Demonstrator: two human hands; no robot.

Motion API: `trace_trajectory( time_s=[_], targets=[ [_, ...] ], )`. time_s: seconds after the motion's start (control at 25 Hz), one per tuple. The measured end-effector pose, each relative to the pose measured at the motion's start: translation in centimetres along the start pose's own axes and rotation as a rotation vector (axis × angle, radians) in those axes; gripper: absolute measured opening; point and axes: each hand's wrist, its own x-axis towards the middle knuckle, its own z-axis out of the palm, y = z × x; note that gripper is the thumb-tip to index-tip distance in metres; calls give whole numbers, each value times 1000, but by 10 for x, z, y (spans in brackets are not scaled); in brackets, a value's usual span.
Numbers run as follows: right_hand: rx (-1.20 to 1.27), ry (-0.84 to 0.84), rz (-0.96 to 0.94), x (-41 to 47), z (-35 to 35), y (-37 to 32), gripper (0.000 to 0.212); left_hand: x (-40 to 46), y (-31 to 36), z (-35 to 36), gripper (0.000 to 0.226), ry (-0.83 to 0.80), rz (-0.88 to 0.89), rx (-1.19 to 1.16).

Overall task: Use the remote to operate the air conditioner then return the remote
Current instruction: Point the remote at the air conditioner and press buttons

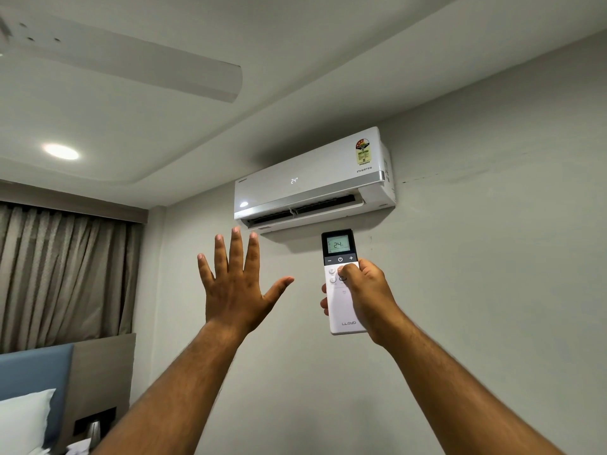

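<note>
A slim white plastic remote with a dark upper panel [341,284] is held upright just right of frame centre, below the air conditioner. Its small lit screen reads 24; minus, power and plus keys are seen beneath the screen, and "LLOYD" is printed near the lower end. The remote is grasped by the right hand [364,290], fingers wrapped behind the body, thumb laid on the round buttons of the white section.

The left hand [235,284] is raised at centre, released, palm away from the camera, fingers spread, touching nothing. It is set apart from the remote, to its left.

The white wall-mounted split air conditioner [312,182] is fixed high on the grey wall [492,257], upper centre-right. "24" is shown on its front panel; the lower louvre is seen open. A yellow rating sticker and the word "INVERTER" are noted at its right end.

Outward: a white ceiling fan blade [131,57] at upper left, a round lit ceiling lamp [60,151] at left, beige pleated curtains [62,274] at mid left, a blue padded headboard [36,372] and white pillow [23,418] at lower left.
</note>
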Motion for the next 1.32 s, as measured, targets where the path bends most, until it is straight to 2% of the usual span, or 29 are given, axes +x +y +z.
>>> trace_trajectory(
  time_s=[0.84,1.08,1.32],
  targets=[
    [-2,12,20,0,5,3,11,0,-6,1,100,-13,-8,-3],
    [72,19,76,-1,8,3,24,-1,-7,1,99,-30,-6,-27],
    [46,106,111,1,23,9,26,-5,-14,3,96,-85,-64,-149]
  ],
)
